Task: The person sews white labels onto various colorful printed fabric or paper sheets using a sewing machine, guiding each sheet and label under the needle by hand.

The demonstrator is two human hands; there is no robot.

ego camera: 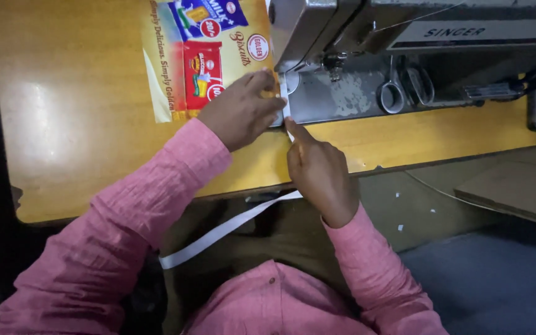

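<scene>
A white strip [231, 226] is pinched by the right hand [319, 169] and fed toward the sewing machine [367, 37], trailing off the yellow surface [75, 111]; its leading end is pressed flat under the closed fingers of the left hand [243, 111], beside scissors [393, 93]

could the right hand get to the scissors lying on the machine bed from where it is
Probably yes: the right hand is at the white strip by the needle, and the scissors lie in the open to its right, with nothing between them.
</scene>
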